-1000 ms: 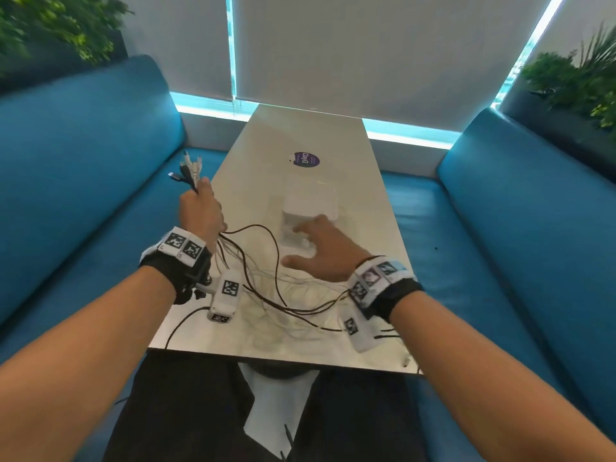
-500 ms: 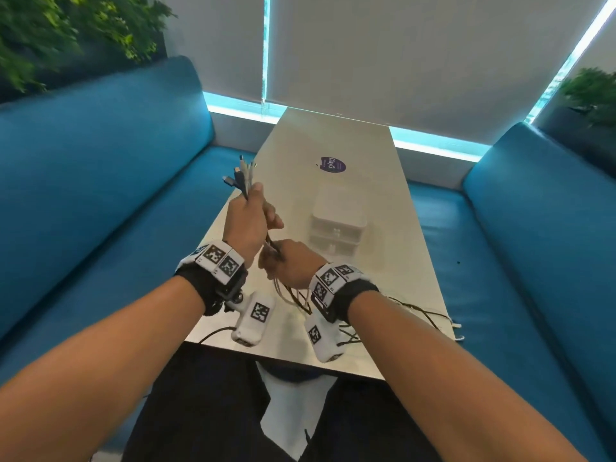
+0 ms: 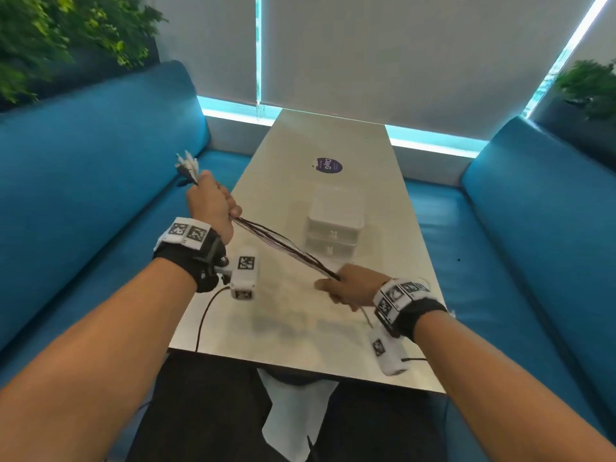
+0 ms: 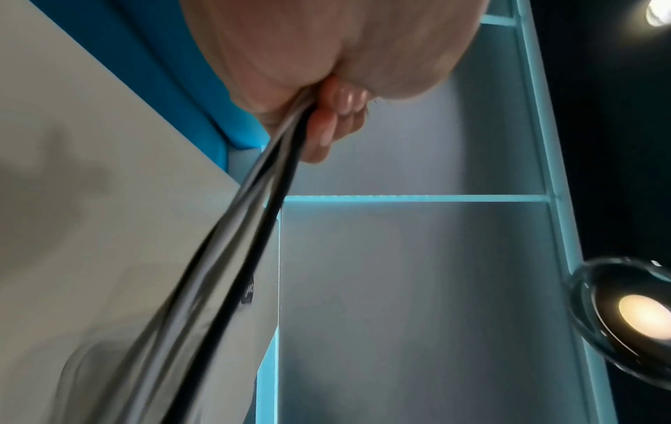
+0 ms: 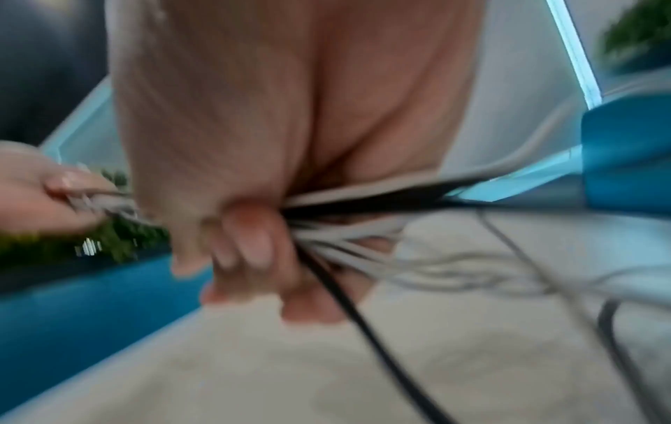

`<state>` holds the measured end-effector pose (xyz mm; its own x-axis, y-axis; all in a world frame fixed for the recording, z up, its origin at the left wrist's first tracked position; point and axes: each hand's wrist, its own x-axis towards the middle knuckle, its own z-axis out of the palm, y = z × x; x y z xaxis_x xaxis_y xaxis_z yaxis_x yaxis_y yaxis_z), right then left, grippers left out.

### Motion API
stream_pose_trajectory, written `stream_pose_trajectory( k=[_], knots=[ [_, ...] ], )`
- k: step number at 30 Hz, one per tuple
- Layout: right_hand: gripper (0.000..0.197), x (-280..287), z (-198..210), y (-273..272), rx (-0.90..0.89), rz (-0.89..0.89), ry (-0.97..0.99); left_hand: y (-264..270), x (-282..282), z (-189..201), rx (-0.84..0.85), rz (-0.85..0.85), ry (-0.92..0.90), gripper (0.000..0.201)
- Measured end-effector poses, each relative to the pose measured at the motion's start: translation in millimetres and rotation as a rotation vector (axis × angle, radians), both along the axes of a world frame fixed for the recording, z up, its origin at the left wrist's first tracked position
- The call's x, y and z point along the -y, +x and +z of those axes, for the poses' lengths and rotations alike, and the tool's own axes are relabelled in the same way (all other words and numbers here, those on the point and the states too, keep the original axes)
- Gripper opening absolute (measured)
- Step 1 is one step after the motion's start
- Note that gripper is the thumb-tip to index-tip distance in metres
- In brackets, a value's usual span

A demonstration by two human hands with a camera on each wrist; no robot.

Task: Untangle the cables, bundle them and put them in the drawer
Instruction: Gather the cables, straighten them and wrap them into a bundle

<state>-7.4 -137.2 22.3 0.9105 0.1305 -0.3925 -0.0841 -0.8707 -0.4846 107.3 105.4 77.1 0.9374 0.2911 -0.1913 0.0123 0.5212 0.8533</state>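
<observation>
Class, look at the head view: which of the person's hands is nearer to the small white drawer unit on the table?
Right. The right hand grips the cables just in front of the drawer unit; the left hand is raised off to its left.

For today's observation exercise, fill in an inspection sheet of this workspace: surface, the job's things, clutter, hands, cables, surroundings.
Surface: pale table, long and narrow.
Job's things: white drawer unit on the table, drawers closed.
Clutter: round purple sticker beyond the unit.
Hands: left hand grips the cables near their plugs; right hand grips them lower down.
Cables: cables, black and white, stretched taut between both hands; loose tails trail past the right hand.
Surroundings: blue benches either side, plants, window blinds.
</observation>
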Motion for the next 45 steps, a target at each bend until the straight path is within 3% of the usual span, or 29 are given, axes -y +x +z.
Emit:
stream_pose_trajectory(
  k=[7, 11, 18, 27, 34, 39, 45],
  knots=[
    [0.047, 115.7, -49.7, -41.9, 0.000, -0.188, -0.464, 21.0, -41.7, -6.1, -0.039, 0.167, 0.019, 0.033],
    [0.050, 167.8, -59.2, -61.3, 0.002, -0.314, -0.535, 23.4, -35.2, -24.7, -0.070, 0.141, 0.045, 0.034],
    [0.028, 210.3, -60.5, -94.0, 0.008, -0.418, -0.754, 33.7, -46.0, -25.3, -0.133, 0.243, 0.042, 0.032],
    [0.016, 223.7, -57.5, -104.7, 0.044, -0.649, -0.647, 34.1, -43.6, -37.1, -0.198, 0.322, 0.059, 0.033],
    [0.023, 237.0, -87.4, -121.9, -0.025, -0.630, -0.575, 39.8, -37.5, -31.6, -0.213, 0.344, 0.025, 0.032],
    [0.038, 237.6, -86.6, -122.7, 0.105, -0.717, -0.568, 37.8, -36.0, -25.7, -0.175, 0.360, 0.083, 0.028],
    [0.022, 232.4, -88.2, -113.7, 0.018, -0.655, -0.505, 33.5, -28.2, -23.2, -0.145, 0.308, 0.102, 0.027]
  ],
)
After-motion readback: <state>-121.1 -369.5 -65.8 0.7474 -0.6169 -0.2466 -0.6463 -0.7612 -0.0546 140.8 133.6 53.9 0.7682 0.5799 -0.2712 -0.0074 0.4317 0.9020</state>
